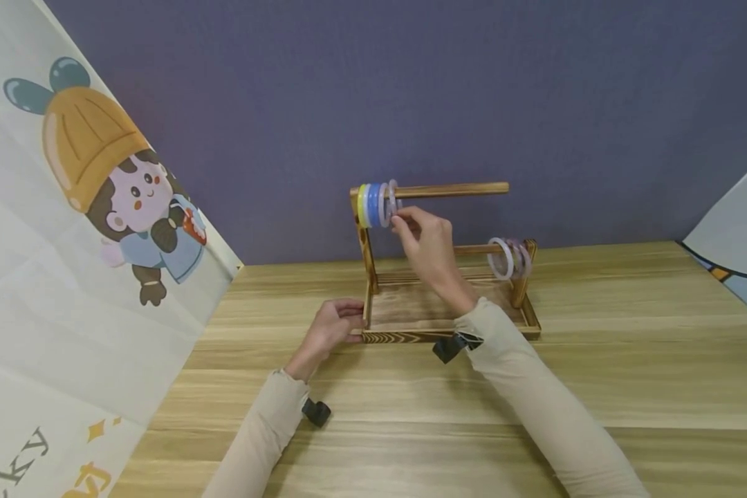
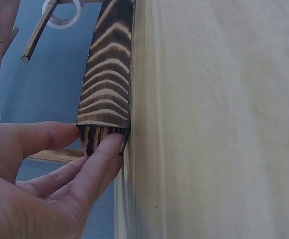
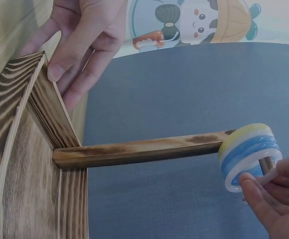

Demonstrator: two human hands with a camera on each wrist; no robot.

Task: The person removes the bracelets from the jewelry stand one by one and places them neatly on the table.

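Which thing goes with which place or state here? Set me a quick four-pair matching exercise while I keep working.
Things:
1. Left hand
2. Right hand
3. Yellow ring
4. Lower bar

Places and states:
A. On the upper bar, at its post end
B. Bears pale rings near its right end
C. Pinching a pale ring
D. Gripping the near left corner of the wooden rack

Pairs: 1-D, 2-C, 3-A, 4-B
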